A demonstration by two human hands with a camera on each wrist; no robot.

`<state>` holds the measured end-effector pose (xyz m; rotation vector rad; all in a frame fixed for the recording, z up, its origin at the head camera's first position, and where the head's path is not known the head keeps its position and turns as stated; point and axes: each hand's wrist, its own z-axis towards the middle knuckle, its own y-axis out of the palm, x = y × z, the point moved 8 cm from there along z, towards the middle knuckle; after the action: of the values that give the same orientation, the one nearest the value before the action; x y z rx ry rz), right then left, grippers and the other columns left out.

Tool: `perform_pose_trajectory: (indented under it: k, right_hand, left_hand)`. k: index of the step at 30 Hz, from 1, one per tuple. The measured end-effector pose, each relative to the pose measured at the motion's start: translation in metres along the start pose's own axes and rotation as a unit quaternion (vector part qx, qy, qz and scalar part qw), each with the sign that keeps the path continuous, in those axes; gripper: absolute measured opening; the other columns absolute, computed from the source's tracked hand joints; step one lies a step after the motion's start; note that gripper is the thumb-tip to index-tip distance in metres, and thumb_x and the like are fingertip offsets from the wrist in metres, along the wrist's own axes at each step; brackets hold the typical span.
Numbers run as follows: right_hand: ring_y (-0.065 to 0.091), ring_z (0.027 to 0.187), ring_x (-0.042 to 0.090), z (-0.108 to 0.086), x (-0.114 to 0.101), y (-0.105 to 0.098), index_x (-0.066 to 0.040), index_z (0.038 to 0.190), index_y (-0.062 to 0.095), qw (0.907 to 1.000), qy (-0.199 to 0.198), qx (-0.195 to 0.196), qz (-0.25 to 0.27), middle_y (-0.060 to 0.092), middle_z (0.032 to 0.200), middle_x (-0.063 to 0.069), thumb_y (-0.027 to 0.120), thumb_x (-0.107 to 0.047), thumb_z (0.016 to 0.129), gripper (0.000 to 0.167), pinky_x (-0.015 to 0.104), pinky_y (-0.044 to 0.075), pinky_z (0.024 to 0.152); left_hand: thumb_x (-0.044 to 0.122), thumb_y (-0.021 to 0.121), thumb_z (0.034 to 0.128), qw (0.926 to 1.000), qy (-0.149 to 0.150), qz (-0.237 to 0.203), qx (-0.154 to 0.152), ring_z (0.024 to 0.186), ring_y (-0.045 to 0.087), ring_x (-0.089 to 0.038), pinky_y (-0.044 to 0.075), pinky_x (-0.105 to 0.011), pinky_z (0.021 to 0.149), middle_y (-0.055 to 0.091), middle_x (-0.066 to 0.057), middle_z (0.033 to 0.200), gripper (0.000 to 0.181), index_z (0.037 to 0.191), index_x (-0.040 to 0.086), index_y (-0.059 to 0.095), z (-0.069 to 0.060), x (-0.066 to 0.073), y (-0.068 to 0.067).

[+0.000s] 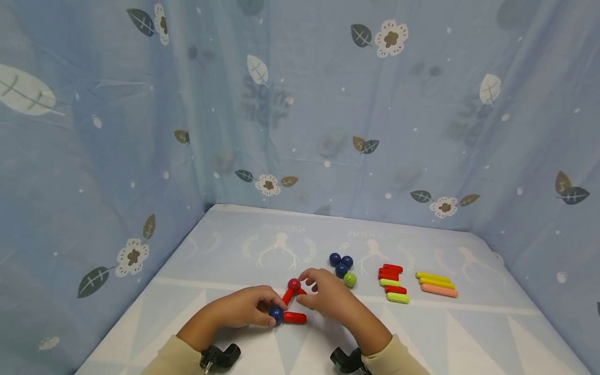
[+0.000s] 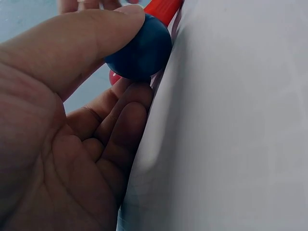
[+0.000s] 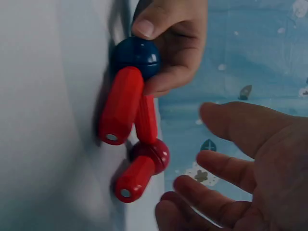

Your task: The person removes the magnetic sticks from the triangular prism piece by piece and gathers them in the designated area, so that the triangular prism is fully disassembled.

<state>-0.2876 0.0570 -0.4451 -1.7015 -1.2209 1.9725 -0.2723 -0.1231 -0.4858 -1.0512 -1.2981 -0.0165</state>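
Note:
My left hand (image 1: pixel 246 307) pinches a dark blue ball (image 1: pixel 276 314) between thumb and fingers, close to the table top. A red rod (image 1: pixel 295 317) sticks out from that ball to the right, and another red rod (image 3: pixel 146 120) links it to a red ball (image 1: pixel 294 284). From the red ball juts a further red rod (image 3: pixel 134 180), whose free end shows a round silvery tip. Beside these joined pieces, my right hand (image 1: pixel 328 297) hovers with fingers spread and loosely bent. In the right wrist view, a gap separates its fingers from the rods.
Several blue balls (image 1: pixel 341 270) and a green ball (image 1: pixel 350 279) sit together beyond the right hand. Farther right lie short red and lime rods (image 1: pixel 392 284), then longer yellow and salmon rods (image 1: pixel 437 284). A patterned curtain (image 1: pixel 323 104) borders the table (image 1: pixel 225 229).

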Motion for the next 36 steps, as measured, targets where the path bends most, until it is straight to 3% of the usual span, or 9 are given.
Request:
perform_pose_trajectory:
  k: [7,12,20,23,27,31,36]
  right_hand:
    - [0.062,0.103,0.023,0.007,0.010,0.020,-0.018,0.125,0.069,0.9993,0.013,-0.028,-0.019,0.067,0.116,0.006,0.086,-0.022,0.087,0.042,0.050,0.057,0.092]
    - [0.061,0.097,0.021,0.010,0.018,0.026,-0.016,0.123,0.066,0.9988,0.028,-0.018,-0.036,0.066,0.108,0.003,0.083,-0.016,0.088,0.038,0.050,0.055,0.094]
    - [0.057,0.088,0.019,0.010,0.027,0.020,-0.015,0.119,0.067,0.9973,0.052,0.017,-0.048,0.062,0.097,0.001,0.074,-0.013,0.095,0.026,0.041,0.056,0.081]
    - [0.058,0.090,0.018,0.010,0.026,0.012,-0.015,0.119,0.070,0.9968,0.048,0.059,-0.027,0.062,0.101,0.001,0.072,-0.014,0.097,0.022,0.037,0.057,0.082]
    - [0.059,0.089,0.018,0.008,0.028,0.004,-0.016,0.112,0.073,0.9922,0.051,0.106,0.040,0.066,0.100,0.000,0.073,-0.013,0.097,0.015,0.031,0.057,0.077]
    - [0.059,0.082,0.019,0.007,0.033,0.003,-0.016,0.107,0.075,0.9880,0.052,0.116,0.088,0.067,0.095,0.001,0.073,-0.014,0.097,0.010,0.030,0.055,0.069]
    - [0.061,0.082,0.019,0.009,0.038,0.005,-0.018,0.108,0.076,0.9871,0.046,0.103,0.113,0.070,0.096,0.000,0.072,-0.017,0.098,0.011,0.031,0.054,0.070]
  left_hand:
    - [0.020,0.083,0.0910,1.0000,0.001,-0.003,0.003,0.098,0.060,-0.012,0.050,-0.028,0.090,0.066,0.013,0.110,0.029,0.116,0.033,0.077,-0.001,-0.002,-0.001]
    - [0.018,0.084,0.0900,1.0000,-0.006,0.001,0.003,0.098,0.059,-0.013,0.049,-0.028,0.088,0.065,0.012,0.109,0.031,0.116,0.034,0.077,-0.003,-0.005,-0.002]
    - [0.019,0.083,0.0908,1.0000,-0.001,-0.004,0.000,0.097,0.059,-0.015,0.049,-0.028,0.086,0.065,0.011,0.108,0.029,0.116,0.032,0.077,-0.001,-0.002,0.000]
    - [0.019,0.083,0.0907,1.0000,0.002,-0.003,0.003,0.097,0.059,-0.015,0.049,-0.029,0.086,0.065,0.010,0.108,0.029,0.116,0.032,0.076,0.000,-0.002,0.000]
    - [0.020,0.082,0.0916,1.0000,0.003,0.002,0.001,0.099,0.059,-0.015,0.049,-0.029,0.087,0.066,0.011,0.109,0.030,0.118,0.031,0.074,0.002,-0.003,0.001]
    - [0.020,0.083,0.0910,1.0000,-0.003,-0.006,0.000,0.101,0.060,-0.016,0.051,-0.028,0.089,0.064,0.007,0.111,0.039,0.126,0.028,0.069,0.004,-0.004,0.001]
    - [0.022,0.087,0.0871,0.9997,-0.017,-0.017,0.009,0.102,0.058,-0.018,0.052,-0.027,0.089,0.059,0.001,0.116,0.053,0.134,0.028,0.063,0.003,-0.006,0.000]
